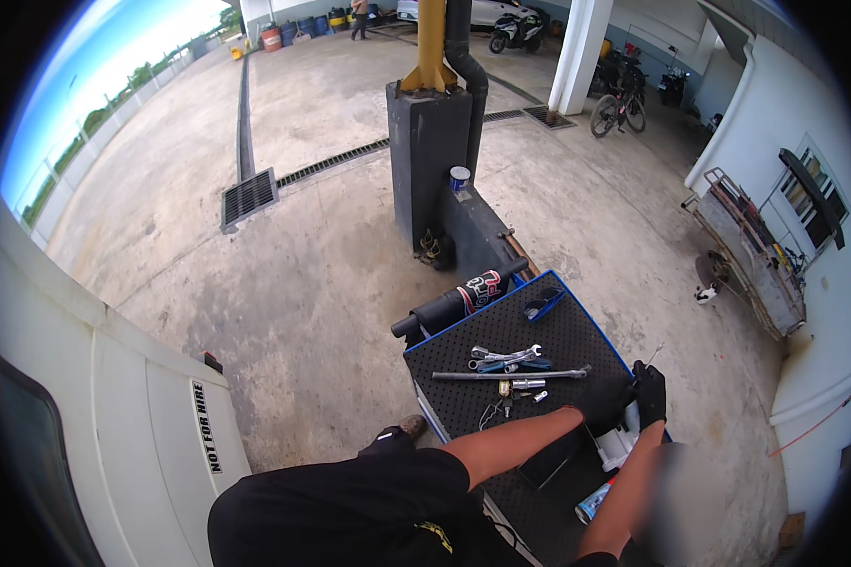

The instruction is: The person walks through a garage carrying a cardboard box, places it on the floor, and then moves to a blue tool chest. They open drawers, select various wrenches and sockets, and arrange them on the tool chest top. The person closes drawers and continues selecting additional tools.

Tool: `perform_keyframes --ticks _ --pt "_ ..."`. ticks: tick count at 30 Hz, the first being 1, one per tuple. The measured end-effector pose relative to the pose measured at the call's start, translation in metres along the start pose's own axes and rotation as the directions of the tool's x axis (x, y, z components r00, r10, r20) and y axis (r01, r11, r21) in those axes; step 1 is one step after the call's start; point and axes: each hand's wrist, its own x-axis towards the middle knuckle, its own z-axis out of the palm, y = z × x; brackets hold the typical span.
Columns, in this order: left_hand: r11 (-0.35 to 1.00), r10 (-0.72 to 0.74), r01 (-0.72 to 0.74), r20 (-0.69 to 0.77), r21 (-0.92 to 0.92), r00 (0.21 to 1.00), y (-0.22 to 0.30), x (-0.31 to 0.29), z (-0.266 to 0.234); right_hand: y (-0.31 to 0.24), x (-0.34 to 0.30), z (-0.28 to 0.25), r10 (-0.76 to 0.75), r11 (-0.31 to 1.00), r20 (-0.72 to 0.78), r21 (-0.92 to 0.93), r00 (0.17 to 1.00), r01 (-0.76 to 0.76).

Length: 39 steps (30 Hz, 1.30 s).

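Both my hands wear black gloves and meet over the right edge of a tool cart (482, 333) topped with a black perforated mat. My right hand (650, 392) is closed, and a thin, pale metal piece (655, 352) sticks up from its fingers; its kind is too small to tell. Beside it, my left hand (605, 401) reaches across the mat, its fingers dark and hidden against the other glove. Left of them lie several wrenches (506, 356), a long metal bar (511, 374), a socket (529, 384) and some keys (507, 408). Below my hands sits a grey-white object (616, 447), partly covered by my right forearm.
Dark glasses (543, 304) lie on the cart's far corner, a spray can (593, 503) near my right forearm. A black roll (463, 300) hangs at the cart's left side. Beyond stands a dark pillar base (430, 161) with a can (459, 179). A white vehicle (132, 397) is at left.
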Motion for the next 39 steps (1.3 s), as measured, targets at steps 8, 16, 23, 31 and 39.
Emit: perform_keyframes --ticks 8,16,23,31,39 --pt "0.998 0.060 -0.058 0.066 -0.035 0.996 -0.007 -0.009 -0.017 -0.014 -0.021 -0.005 0.049 0.994 0.123 0.095 0.991 -0.061" --pt "0.988 0.101 -0.090 0.077 -0.129 0.992 -0.011 -0.023 -0.023 -0.010 -0.036 -0.003 0.032 0.992 0.033 0.123 0.999 -0.035" --pt "0.997 0.059 -0.048 0.191 -0.060 0.980 -0.009 -0.021 -0.038 -0.016 -0.046 0.004 0.053 0.963 0.057 0.260 0.997 -0.066" --pt "0.974 0.227 -0.226 -0.085 0.016 0.970 -0.043 -0.010 -0.041 -0.015 -0.062 0.003 -0.185 0.951 -0.030 0.247 0.982 0.187" --pt "0.997 0.067 -0.059 -0.195 0.042 0.979 -0.055 -0.074 -0.140 -0.009 -0.065 0.006 -0.190 0.977 -0.118 -0.124 0.975 0.176"
